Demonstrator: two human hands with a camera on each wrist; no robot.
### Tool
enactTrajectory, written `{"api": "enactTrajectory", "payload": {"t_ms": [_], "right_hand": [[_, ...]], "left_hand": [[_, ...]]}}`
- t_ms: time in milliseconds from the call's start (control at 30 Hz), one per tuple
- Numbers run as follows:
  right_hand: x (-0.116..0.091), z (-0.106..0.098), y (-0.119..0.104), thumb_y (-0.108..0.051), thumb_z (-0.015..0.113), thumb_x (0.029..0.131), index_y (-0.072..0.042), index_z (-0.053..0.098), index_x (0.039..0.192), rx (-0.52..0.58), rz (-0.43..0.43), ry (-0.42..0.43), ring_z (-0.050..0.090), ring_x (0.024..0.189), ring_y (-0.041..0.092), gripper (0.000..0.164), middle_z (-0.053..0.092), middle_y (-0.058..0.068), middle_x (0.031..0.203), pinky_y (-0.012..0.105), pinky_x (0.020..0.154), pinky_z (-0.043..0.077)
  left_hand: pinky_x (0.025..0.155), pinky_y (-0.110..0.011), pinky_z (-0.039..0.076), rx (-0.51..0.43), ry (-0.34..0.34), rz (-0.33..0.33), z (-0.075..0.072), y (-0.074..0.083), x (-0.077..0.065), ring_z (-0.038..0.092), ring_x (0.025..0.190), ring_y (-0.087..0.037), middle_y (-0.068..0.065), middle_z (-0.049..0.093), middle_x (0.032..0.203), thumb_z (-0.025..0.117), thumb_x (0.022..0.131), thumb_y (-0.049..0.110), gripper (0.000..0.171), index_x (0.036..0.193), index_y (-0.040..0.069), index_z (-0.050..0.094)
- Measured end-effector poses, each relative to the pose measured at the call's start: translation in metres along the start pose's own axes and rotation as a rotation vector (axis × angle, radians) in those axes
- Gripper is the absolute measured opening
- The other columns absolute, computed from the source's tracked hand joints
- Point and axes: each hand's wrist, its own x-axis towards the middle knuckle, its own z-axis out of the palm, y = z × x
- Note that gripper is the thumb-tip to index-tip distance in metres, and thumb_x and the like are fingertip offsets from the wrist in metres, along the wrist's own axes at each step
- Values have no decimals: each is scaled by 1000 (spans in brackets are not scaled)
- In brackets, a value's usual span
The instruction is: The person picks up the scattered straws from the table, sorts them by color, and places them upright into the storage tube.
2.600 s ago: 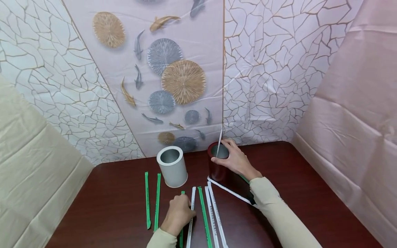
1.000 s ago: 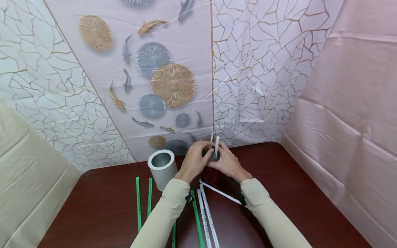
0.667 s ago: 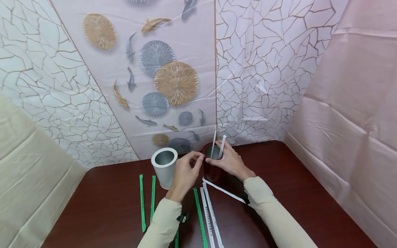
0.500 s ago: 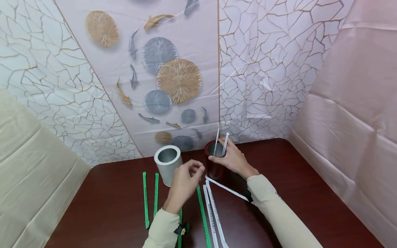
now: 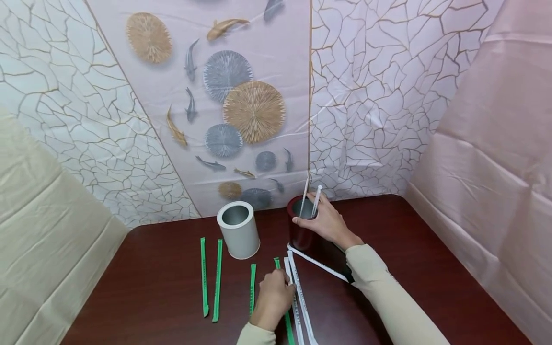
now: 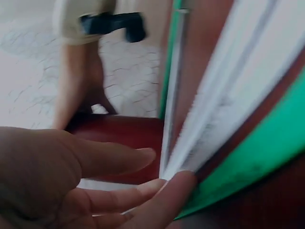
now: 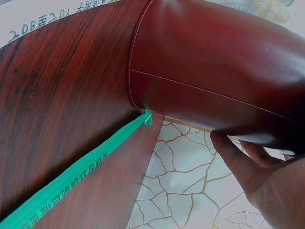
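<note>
Inside glossy dk-red cyl. (image 5: 299, 235), 2 wht straws (image 5: 316, 201)

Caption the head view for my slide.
Right hand grips a dark red canister holding two white straws; left hand is among more straws, green and white, on the table.

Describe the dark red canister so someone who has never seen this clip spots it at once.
Look to the far edge of the dark table. In the head view, the dark red canister is the right-hand one of two there, held by the right hand. Two white sticks poke out of it; none show in the pale canister.
</note>
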Motion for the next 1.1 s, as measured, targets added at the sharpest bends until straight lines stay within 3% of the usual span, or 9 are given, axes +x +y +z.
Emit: {"api": "enactTrajectory", "payload": {"t_ms": [100, 200, 300, 433, 567, 700, 800, 900, 1100], "right_hand": [[1, -2, -1, -66, 77, 85, -14, 40, 164, -4, -9, -1, 46, 145, 41, 102, 36, 10, 167, 66, 100, 49], [2, -4, 0, -68, 76, 85, -14, 39, 164, -18, -12, -2, 45, 146, 41, 103, 35, 9, 167, 67, 100, 49], [0, -4, 1, -68, 77, 85, -15, 39, 165, -13, -1, -6, 46, 145, 41, 103, 33, 7, 168, 66, 99, 49], [-3, -2, 0, -68, 77, 84, -17, 39, 165, 5, 13, -12, 44, 147, 40, 103, 33, 4, 168, 70, 103, 45], [-4, 1, 0, -69, 76, 84, -17, 38, 165, 10, 13, -15, 40, 150, 40, 104, 32, 6, 169, 77, 105, 39], [-4, 1, 2, -70, 76, 84, -16, 39, 165, 7, 8, -5, 41, 149, 41, 104, 32, 5, 169, 75, 104, 41], [-4, -1, 3, -69, 77, 84, -15, 40, 164, 9, 4, 8, 41, 149, 41, 104, 33, 5, 169, 73, 105, 42], [-4, -2, 3, -66, 78, 84, -14, 40, 164, 15, 1, 14, 43, 148, 41, 103, 34, 6, 168, 68, 104, 45], [-3, 0, 1, -61, 80, 85, -13, 40, 164, 2, -5, 11, 45, 146, 41, 100, 35, 10, 167, 68, 102, 47]], "left_hand": [[43, -30, 31, 55, 32, -13, 15, -7, 3, 32, 47, -14, 5, 32, 55, 73, 83, 0, 49, 58, 18, 35], [41, -29, 33, 111, 74, -30, 31, -18, 14, 36, 45, -13, 1, 42, 55, 75, 79, 1, 41, 60, 17, 42], [39, -30, 33, 148, 132, -16, 38, -22, 20, 39, 44, -14, -3, 49, 55, 73, 73, -3, 34, 58, 14, 48], [39, -34, 37, 185, 176, -24, 37, -18, 23, 43, 46, -17, -7, 52, 54, 74, 67, -2, 34, 55, 13, 46], [39, -31, 30, 119, 149, -51, 22, -12, 21, 35, 46, -13, 4, 38, 49, 75, 67, 2, 42, 52, 18, 39], [44, -29, 36, 11, 164, -12, -5, 3, 20, 40, 47, -8, 11, 41, 50, 74, 75, 2, 27, 58, 14, 56], [55, -33, 50, -53, 227, 21, -26, 16, 28, 55, 56, -9, 8, 60, 63, 75, 81, 6, 4, 82, 8, 71], [63, -35, 54, -159, 299, 56, -48, 33, 38, 64, 65, -10, 3, 69, 75, 73, 86, 7, 10, 96, 5, 73], [69, -36, 59, -350, 445, 204, -86, 68, 63, 75, 76, -13, -4, 76, 91, 66, 97, 7, 13, 107, 4, 73]]}}
